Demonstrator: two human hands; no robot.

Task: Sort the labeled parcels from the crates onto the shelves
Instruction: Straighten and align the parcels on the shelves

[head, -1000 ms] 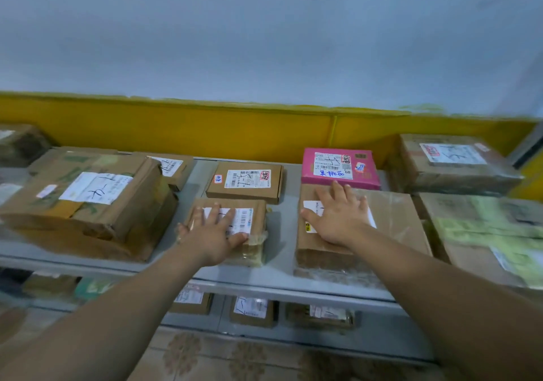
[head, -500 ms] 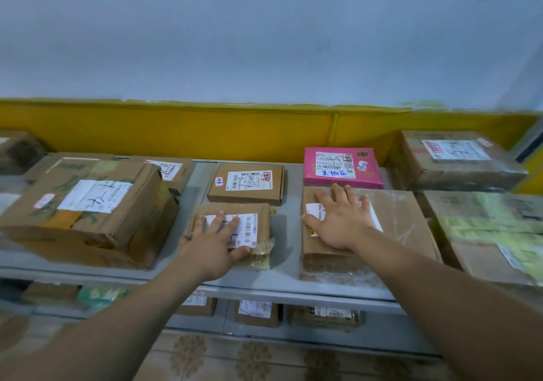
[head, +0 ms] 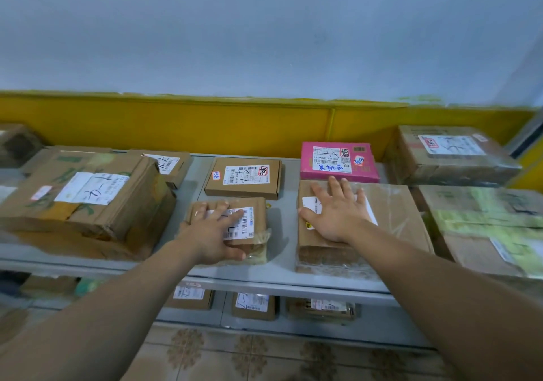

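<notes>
A grey metal shelf (head: 282, 275) runs across the view at waist height. On its front edge lies a small brown parcel (head: 255, 233) with a white barcode label. My left hand (head: 214, 233) rests flat on it, fingers straight, thumb along its near side. To the right sits a larger brown parcel (head: 393, 219) wrapped in clear tape. My right hand (head: 338, 213) lies flat on top of it with fingers spread, covering most of its white label.
Behind are a flat brown box (head: 244, 178) and a pink box (head: 338, 162). A big carton (head: 88, 195) stands left, taped cartons (head: 449, 157) and green-printed ones (head: 484, 219) right. Several parcels (head: 254, 305) sit on the lower shelf. The floor is tiled.
Both hands stay flat on the same two parcels. The view has shifted slightly; the left hand's fingers have slid a little further over the small parcel's label.
</notes>
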